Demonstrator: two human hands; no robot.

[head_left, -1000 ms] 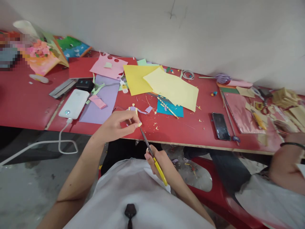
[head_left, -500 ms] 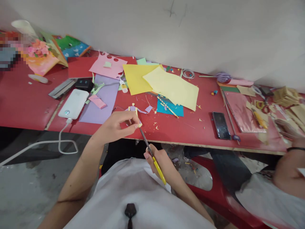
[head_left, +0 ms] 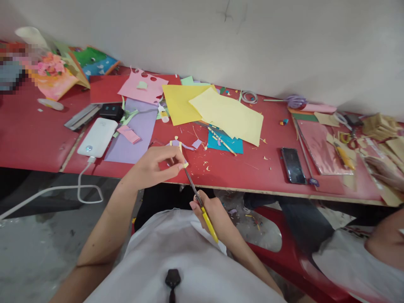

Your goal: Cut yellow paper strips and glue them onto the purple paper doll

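My left hand (head_left: 154, 168) is above the table's front edge, its thumb and index finger pinching a tiny pale yellow paper piece (head_left: 185, 165). My right hand (head_left: 213, 212) is closed around a yellow-handled tool (head_left: 208, 223) with a long, narrow metal end. That metal tip meets or nearly touches the paper piece; its exact kind does not show clearly. Just beyond my left fingers lies a small paper figure (head_left: 176, 142) in purple and pale yellow, partly hidden by the hand.
Pale yellow paper (head_left: 233, 118), a yellow sheet (head_left: 179, 103) and a purple sheet (head_left: 126, 151) lie on the red table (head_left: 255, 166). A white power bank (head_left: 98, 138) is at left, a phone (head_left: 293, 166) at right. Another person's hand (head_left: 383, 170) works at the far right.
My hands, the tool and the paper piece stay almost in place, with only a slight shift. At the far right, the other person's arm has moved outward and lower.
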